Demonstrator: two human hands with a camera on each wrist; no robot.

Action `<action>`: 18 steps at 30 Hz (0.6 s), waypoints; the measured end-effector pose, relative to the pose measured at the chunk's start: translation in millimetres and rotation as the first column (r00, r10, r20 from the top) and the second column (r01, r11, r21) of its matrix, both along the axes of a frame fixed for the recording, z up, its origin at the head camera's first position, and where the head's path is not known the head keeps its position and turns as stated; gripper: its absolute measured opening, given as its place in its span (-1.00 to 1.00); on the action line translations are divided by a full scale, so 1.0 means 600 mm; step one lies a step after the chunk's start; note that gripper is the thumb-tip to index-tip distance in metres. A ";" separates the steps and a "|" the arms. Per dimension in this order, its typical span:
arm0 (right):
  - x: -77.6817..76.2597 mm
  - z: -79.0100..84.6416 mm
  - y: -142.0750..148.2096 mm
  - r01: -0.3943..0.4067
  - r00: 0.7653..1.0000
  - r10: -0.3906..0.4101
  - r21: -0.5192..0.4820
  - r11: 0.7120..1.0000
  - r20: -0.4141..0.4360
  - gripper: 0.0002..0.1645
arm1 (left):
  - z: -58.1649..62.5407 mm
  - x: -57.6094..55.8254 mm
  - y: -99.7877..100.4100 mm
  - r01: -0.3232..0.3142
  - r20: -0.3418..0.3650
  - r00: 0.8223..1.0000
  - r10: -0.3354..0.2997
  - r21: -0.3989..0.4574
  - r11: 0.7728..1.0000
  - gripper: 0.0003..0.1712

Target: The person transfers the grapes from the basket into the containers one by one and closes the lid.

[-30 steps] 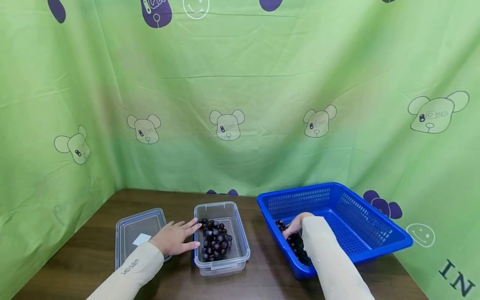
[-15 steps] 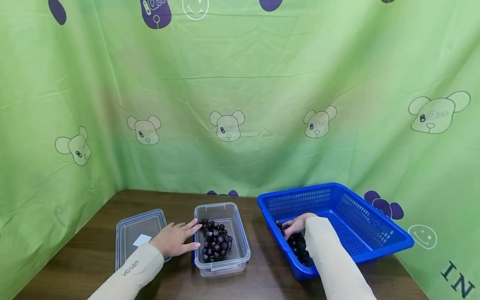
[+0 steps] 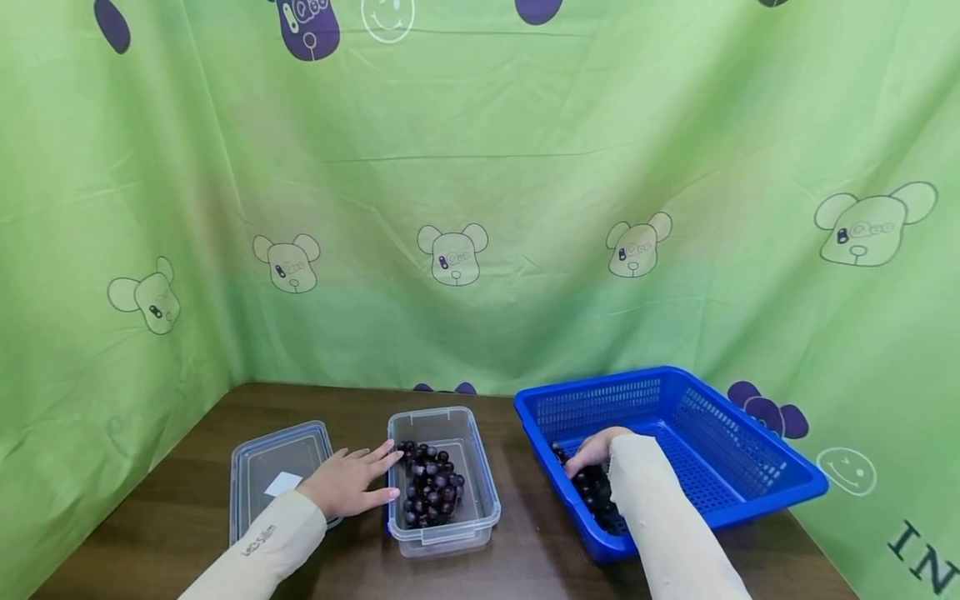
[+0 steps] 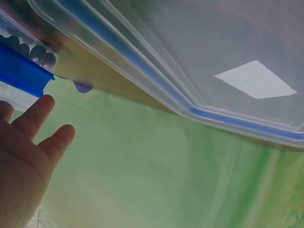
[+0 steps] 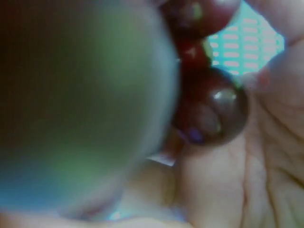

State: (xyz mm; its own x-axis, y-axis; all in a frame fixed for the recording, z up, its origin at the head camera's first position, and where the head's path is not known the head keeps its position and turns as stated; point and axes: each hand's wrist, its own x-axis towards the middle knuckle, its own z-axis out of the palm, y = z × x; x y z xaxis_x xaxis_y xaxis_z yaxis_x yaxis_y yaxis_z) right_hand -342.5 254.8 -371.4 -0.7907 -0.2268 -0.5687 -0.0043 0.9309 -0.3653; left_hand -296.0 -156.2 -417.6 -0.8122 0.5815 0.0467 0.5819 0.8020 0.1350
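Green printed cloth (image 3: 450, 192) hangs behind the bench (image 3: 517, 575) in the head view. Towards six o'clock we see a clear container (image 3: 442, 543) with a dark bunch (image 3: 433, 487) of grapes lying inside. At its nine o'clock side our left hand (image 3: 348, 482) touches the rim with fingers spread wide, gripping nothing. A blue-edged lid (image 3: 273, 454) (with a white label (image 3: 283, 483) on it) lies at eight o'clock, partly beneath that hand. At four o'clock stands a blue basket (image 3: 705, 417); within it, towards nine o'clock, our right hand (image 3: 596, 448) holds a second bunch (image 3: 596, 496), fingers curled about the grapes.

In our left wrist view, the lid spreads around one o'clock. The left hand's straight fingers sit at eight, near the container's blue latch (image 4: 21, 71) at ten.

In our right wrist view, a blurred round shape covers nine o'clock; a glossy grape (image 5: 213, 109) rests against the palm at three, with basket mesh at two.
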 end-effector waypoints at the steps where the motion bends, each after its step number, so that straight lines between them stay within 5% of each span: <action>1: -0.001 -0.002 0.001 -0.003 1.000 0.003 0.019 1.000 0.000 -0.20 | 0.001 0.001 0.000 -0.002 0.001 1.000 0.002 0.002 1.000 -0.24; 9: -0.004 -0.009 0.005 -0.019 0.999 0.016 0.054 0.998 0.041 -0.15 | 0.006 0.004 0.003 -0.001 0.004 1.000 0.001 -0.007 1.000 -0.25; 18: -0.007 -0.011 0.002 -0.047 0.999 0.047 0.027 0.999 -0.004 -0.38 | 0.006 0.004 0.000 -0.010 0.012 1.000 0.010 -0.006 1.000 -0.25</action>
